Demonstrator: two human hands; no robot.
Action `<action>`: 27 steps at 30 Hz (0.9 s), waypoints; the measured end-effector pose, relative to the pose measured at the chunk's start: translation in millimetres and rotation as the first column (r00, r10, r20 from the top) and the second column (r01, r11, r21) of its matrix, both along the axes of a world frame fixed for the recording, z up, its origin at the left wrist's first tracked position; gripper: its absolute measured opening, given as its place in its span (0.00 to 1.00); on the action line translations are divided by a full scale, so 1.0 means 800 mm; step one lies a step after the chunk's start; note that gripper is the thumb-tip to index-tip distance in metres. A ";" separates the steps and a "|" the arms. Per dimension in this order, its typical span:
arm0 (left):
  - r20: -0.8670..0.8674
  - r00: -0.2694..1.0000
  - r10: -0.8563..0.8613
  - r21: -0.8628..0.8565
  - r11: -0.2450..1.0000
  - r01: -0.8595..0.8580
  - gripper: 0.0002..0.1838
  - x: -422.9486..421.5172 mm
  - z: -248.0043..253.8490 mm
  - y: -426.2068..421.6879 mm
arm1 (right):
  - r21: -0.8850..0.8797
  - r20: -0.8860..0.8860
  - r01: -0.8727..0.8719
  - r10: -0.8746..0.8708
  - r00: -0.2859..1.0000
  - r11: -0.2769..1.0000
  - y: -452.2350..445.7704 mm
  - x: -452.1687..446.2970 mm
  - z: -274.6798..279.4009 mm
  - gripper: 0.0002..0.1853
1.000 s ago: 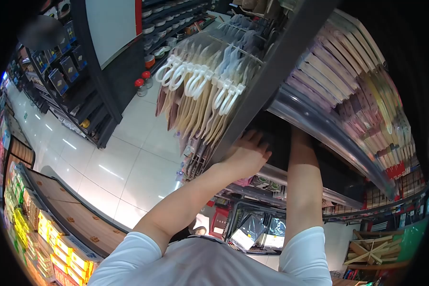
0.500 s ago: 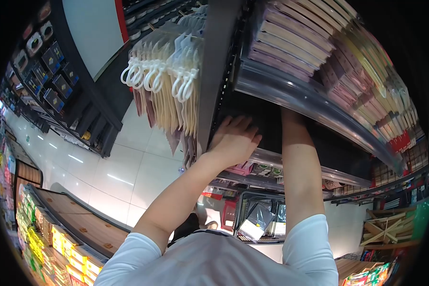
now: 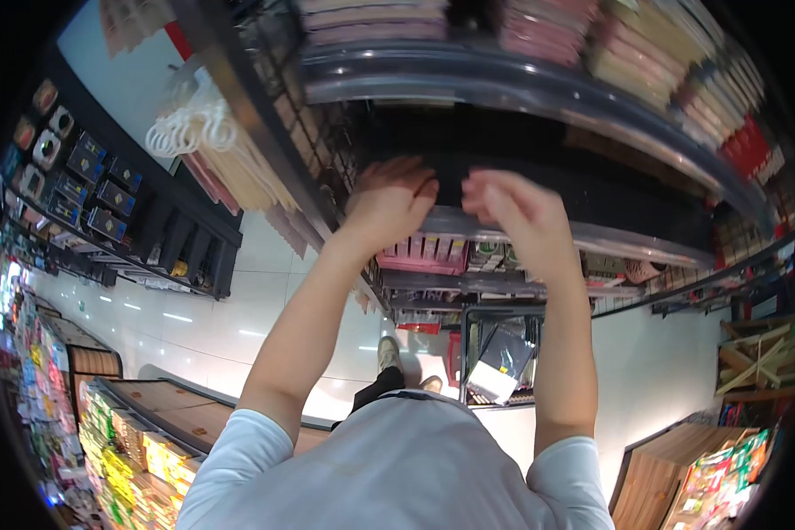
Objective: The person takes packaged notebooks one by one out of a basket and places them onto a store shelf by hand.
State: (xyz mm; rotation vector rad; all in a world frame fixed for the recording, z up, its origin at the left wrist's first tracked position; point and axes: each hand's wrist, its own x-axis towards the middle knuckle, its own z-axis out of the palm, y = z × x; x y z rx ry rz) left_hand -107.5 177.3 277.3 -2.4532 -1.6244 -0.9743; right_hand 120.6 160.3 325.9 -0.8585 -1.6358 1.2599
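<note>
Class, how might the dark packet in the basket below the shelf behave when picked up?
The dark packet may feel slippery, since its surface shows glossy highlights. Its flat, rectangular shape makes rolling unlikely. It is possibly light for its outline, looking thin, though its contents are hidden.

Two hands at a dark shelf [image 3: 627,193].
The left hand [image 3: 390,200], fingers extended, is at the shelf's left end; the right hand [image 3: 523,210], blurred with fingers curled, is just beside it, apart. Packs [image 3: 375,19] line the shelf above, pink boxes [image 3: 424,253] sit below, and a basket [image 3: 503,311] stands lower. White hooks [image 3: 190,134] hang at left, over pale floor [image 3: 194,329].
</note>
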 end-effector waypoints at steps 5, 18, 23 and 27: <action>0.065 0.996 -0.054 -0.017 0.998 0.055 0.15 0.008 0.014 -0.006 | -0.299 0.041 0.163 -0.158 0.987 0.940 -0.135 0.108 -0.102 0.18; 0.460 0.835 -0.302 -0.614 0.572 0.545 0.14 0.165 -0.187 -0.187 | -0.080 0.576 0.799 -0.626 0.525 0.596 -0.332 0.246 -0.446 0.22; 0.400 0.861 -0.314 -0.819 0.301 0.489 0.21 0.152 -0.318 -0.242 | 0.001 0.723 0.824 -0.570 0.391 0.567 -0.336 0.255 -0.515 0.32; 0.340 0.888 -0.308 -0.848 0.308 0.431 0.23 0.144 -0.333 -0.255 | -0.298 0.787 0.760 -0.302 0.538 0.578 -0.323 0.250 -0.521 0.41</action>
